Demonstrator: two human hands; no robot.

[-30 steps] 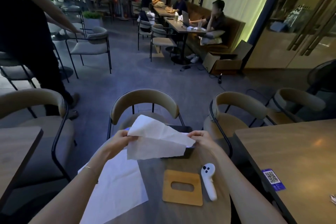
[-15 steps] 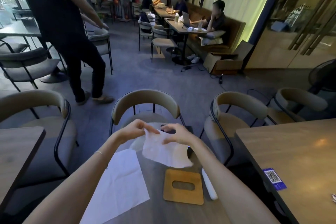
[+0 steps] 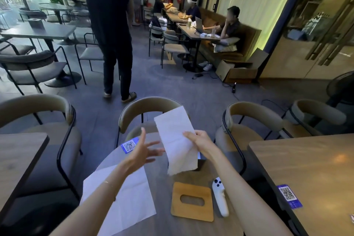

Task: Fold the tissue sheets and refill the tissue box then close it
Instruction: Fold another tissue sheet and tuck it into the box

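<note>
At frame centre the right hand (image 3: 201, 141) pinches a folded tissue (image 3: 177, 140) upright, above the mostly hidden dark box (image 3: 201, 164), probably ready to drop in. The left hand (image 3: 142, 151) hovers spread, empty. The lid (image 3: 192, 201) lies lower centre, off for refilling.

One view only, taken from the seated person's head, facing forward and tilted down across the round table (image 3: 162, 193). The near field holds both forearms, with the left hand (image 3: 142, 152) and right hand (image 3: 201, 142) close under the lens. The wide angle bends the chair (image 3: 151, 107) opposite and the side tables outward. Beyond, the view reaches the café floor and the far bench seating, all distant and small. No second view exists to compare.
</note>
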